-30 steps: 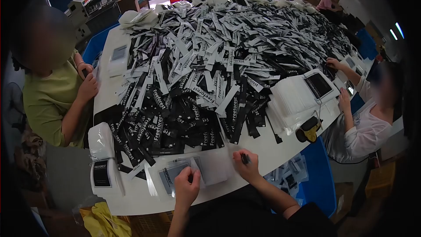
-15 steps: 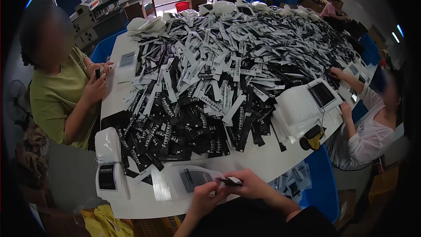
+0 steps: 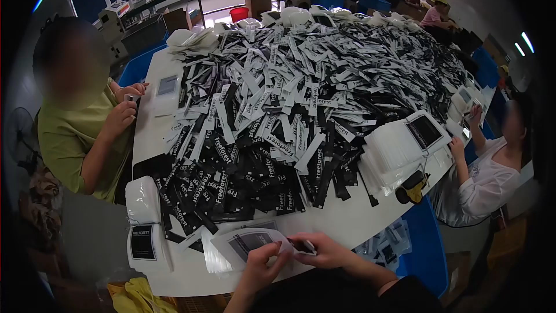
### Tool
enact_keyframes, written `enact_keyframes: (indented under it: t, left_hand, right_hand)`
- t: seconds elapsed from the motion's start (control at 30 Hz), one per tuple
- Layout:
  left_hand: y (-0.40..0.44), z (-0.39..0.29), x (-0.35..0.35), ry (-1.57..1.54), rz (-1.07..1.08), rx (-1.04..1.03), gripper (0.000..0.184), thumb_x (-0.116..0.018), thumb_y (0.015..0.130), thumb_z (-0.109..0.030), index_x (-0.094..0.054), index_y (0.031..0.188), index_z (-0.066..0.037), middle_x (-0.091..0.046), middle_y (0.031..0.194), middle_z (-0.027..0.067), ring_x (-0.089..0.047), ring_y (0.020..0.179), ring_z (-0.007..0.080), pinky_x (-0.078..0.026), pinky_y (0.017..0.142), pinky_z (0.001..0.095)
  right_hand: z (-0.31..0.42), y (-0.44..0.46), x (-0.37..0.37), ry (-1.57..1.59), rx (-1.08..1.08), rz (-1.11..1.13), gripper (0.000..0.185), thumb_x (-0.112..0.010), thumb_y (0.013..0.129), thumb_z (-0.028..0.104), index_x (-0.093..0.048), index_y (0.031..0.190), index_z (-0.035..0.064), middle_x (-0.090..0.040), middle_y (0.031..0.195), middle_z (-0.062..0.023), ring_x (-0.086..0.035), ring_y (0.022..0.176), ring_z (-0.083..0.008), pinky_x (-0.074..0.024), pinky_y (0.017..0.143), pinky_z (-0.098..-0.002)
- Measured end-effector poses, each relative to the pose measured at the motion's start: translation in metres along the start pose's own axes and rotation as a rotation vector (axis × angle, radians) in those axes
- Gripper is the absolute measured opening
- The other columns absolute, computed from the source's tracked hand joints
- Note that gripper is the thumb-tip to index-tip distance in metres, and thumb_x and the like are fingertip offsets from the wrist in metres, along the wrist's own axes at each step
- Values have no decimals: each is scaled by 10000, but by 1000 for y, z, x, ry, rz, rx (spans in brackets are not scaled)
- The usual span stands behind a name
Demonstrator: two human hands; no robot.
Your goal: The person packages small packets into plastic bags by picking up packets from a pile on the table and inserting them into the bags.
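My left hand [image 3: 263, 262] pinches the near edge of a clear plastic bag [image 3: 231, 247] with a dark printed label, its edge lifted off the table. Close beside it, my right hand [image 3: 325, 250] is closed around a few narrow black-and-white packets [image 3: 303, 246], whose ends point at the bag's edge. Whether the packet tips are inside the bag I cannot tell. Under the lifted bag another bag lies on the white table [image 3: 324, 219]. Beyond my hands spreads a big heap of black and white "Freeforest" packets [image 3: 255, 156].
Bundled plastic bags stand at the left [image 3: 149, 240] and a larger bag stack [image 3: 399, 142] at the right, beside a black-and-yellow tape dispenser [image 3: 412, 187]. A blue bin [image 3: 425, 249] sits below the right edge. Co-workers [image 3: 87, 133] [image 3: 492, 168] work at both sides.
My left hand has raised the bag's edge, which lay flatter before. My right hand keeps the packets beside it. The right co-worker's hand has moved from the heap to the bags.
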State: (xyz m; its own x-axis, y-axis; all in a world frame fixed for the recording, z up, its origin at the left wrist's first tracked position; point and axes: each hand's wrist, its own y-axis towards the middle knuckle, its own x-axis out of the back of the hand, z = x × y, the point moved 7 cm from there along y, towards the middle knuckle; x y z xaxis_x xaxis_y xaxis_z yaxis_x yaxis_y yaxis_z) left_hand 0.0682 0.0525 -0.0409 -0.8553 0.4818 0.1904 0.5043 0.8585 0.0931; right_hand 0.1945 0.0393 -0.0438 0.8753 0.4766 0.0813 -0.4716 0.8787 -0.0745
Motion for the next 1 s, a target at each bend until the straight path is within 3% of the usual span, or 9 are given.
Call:
enact_keyframes:
  t: [0.1, 0.2, 0.27, 0.37, 0.57, 0.63, 0.7, 0.73, 1.0]
  left_hand:
    - [0, -7, 3, 1, -28, 76, 103, -580, 838, -76, -615, 850, 19, -612, 721, 99, -573, 647, 112, -451, 585, 250]
    - [-4, 4, 2, -99, -10, 225, 126, -584, 839, -106, -626, 827, 12, -612, 685, 114, -583, 600, 122, -455, 558, 252]
    - [-8, 16, -5, 22, 98, 288, 161, -595, 838, -148, -626, 818, 8, -628, 698, 112, -588, 593, 120, -459, 549, 260]
    - [-10, 10, -9, 61, 233, 366, 171, -605, 831, -169, -619, 814, 0, -624, 698, 116, -603, 585, 173, -466, 550, 282]
    - [-17, -2, -2, 271, 90, 25, 132, -646, 770, -143, -598, 809, -27, -586, 677, 137, -586, 587, 287, -464, 536, 320]
    - [-34, 11, 8, 297, 109, 61, 108, -645, 758, -119, -611, 805, -27, -587, 672, 126, -587, 594, 234, -461, 550, 298]
    - [-38, 18, 16, 322, 125, 94, 88, -644, 747, -95, -624, 800, -27, -588, 667, 116, -588, 602, 181, -457, 564, 276]
    - [-38, 18, 18, 324, 135, 110, 86, -644, 747, -94, -623, 795, -26, -586, 662, 115, -584, 596, 180, -455, 559, 276]
    - [-49, -7, 34, 357, 197, 236, 85, -645, 746, -94, -612, 751, -15, -563, 619, 107, -548, 548, 171, -431, 520, 274]
  right_hand:
    - [4, -1, -14, 28, -59, 60, 498, -630, 771, 140, -469, 1236, 65, -580, 973, -112, -570, 922, -184, -458, 788, -317]
    - [8, 2, -16, -12, -8, -3, 363, -620, 755, 91, -522, 1095, 13, -585, 864, -77, -544, 768, -137, -445, 693, -279]
    - [-13, -1, -23, 14, -198, 196, 356, -617, 772, 126, -514, 1098, 26, -607, 911, -110, -582, 852, -203, -452, 780, -306]
    - [-7, 0, -19, 96, -35, 282, 327, -607, 785, 136, -520, 1084, 37, -615, 870, -115, -579, 797, -195, -451, 756, -299]
    - [-6, 0, -33, -310, -47, 70, 352, -597, 755, 87, -520, 1098, 69, -615, 874, -151, -606, 798, -339, -471, 691, -368]
    - [-16, 7, -44, -303, -100, 137, 399, -610, 746, 83, -511, 1132, 79, -612, 892, -167, -582, 836, -381, -474, 698, -387]
    - [-14, 9, -58, -178, 35, 170, 429, -624, 739, 91, -503, 1151, 80, -615, 884, -169, -586, 840, -376, -472, 698, -386]
    - [-5, 10, -61, -102, 91, 142, 338, -604, 786, 110, -525, 1111, 61, -622, 863, -154, -615, 809, -304, -465, 695, -360]
    - [-6, 11, -82, 120, -11, 254, 164, -529, 887, 156, -553, 959, 10, -571, 735, -82, -492, 673, -126, -418, 632, -295]
